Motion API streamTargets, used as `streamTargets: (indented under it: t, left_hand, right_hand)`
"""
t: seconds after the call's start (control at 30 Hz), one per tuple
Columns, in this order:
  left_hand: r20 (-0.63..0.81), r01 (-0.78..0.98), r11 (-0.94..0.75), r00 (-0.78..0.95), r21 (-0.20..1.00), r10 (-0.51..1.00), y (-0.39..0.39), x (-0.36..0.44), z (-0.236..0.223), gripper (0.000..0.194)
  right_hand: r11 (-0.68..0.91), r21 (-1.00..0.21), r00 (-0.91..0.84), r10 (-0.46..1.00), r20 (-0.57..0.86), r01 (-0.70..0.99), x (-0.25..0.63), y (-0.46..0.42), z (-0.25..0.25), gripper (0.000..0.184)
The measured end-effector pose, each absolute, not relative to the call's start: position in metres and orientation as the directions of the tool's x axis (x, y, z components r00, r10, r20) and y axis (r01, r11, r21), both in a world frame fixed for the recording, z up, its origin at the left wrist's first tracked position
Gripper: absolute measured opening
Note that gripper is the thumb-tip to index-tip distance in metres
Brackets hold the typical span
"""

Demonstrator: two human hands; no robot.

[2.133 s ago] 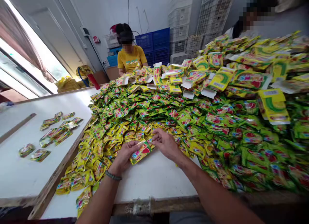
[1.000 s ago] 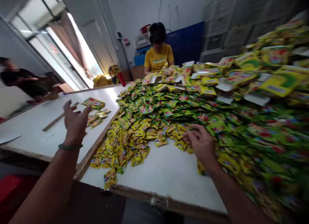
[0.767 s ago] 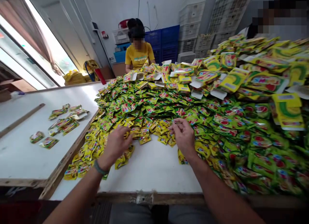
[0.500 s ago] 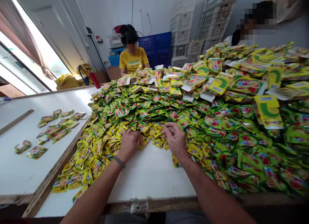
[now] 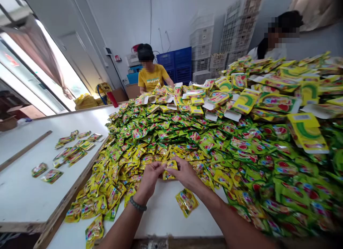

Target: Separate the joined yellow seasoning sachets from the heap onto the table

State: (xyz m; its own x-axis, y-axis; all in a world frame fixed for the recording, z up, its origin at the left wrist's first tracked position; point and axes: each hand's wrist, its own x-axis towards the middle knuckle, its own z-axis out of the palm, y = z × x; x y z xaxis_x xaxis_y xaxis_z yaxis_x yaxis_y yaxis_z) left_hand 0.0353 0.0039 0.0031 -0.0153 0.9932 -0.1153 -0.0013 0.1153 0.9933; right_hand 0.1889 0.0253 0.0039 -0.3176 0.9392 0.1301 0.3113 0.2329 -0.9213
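Observation:
Between my hands is a small yellow candy packet (image 5: 170, 169), held at the near edge of the heap. My left hand (image 5: 150, 179), with a dark beaded bracelet at the wrist, pinches its left side, fingers closed. On the other side, my right hand (image 5: 187, 174) grips it between thumb and fingers. Another yellow packet (image 5: 187, 202) lies alone on the white tabletop (image 5: 163, 220), just below my right hand. Yellow packets (image 5: 112, 170) spread to the left of my hands, and green packets (image 5: 249, 149) are piled behind and to the right.
Flattened or open yellow cartons (image 5: 243, 95) top the heap. Past a wooden strip (image 5: 77, 184), several cartons (image 5: 72, 152) lie on the left tabletop. One person in a yellow shirt (image 5: 153, 77) sits opposite; another person (image 5: 270, 50) is at the back right. Crates (image 5: 202, 41) stand behind.
My hands have come together from apart, and a yellow packet is now held between them. One yellow packet shows loose on the tabletop. The view has shifted slightly.

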Motion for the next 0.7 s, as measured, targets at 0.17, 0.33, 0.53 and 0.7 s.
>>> streamTargets:
  t: [0.17,0.33,0.53,0.7]
  left_hand:
    - [-0.073,0.338,0.021,0.144,0.941,0.987,0.008,0.024,0.024,0.044]
    - [0.12,0.725,-0.134,0.07,0.675,0.99,0.028,0.002,0.065,0.034]
    - [0.45,0.981,-0.085,-0.001,0.172,0.893,0.073,-0.055,0.085,0.047]
    - [0.402,0.833,0.029,-0.297,0.552,0.866,0.071,-0.068,0.085,0.018]
  right_hand:
    - [0.29,-0.892,-0.394,0.908,0.142,0.346,0.191,0.023,0.009,0.019]
    - [0.345,-0.852,-0.392,0.901,0.184,0.393,0.192,0.023,0.005,0.026]
    - [0.241,-0.925,-0.312,0.939,0.145,0.294,0.196,0.026,0.012,0.03]
    - [0.163,-0.923,-0.727,0.669,-0.157,0.349,0.216,0.019,0.014,0.03]
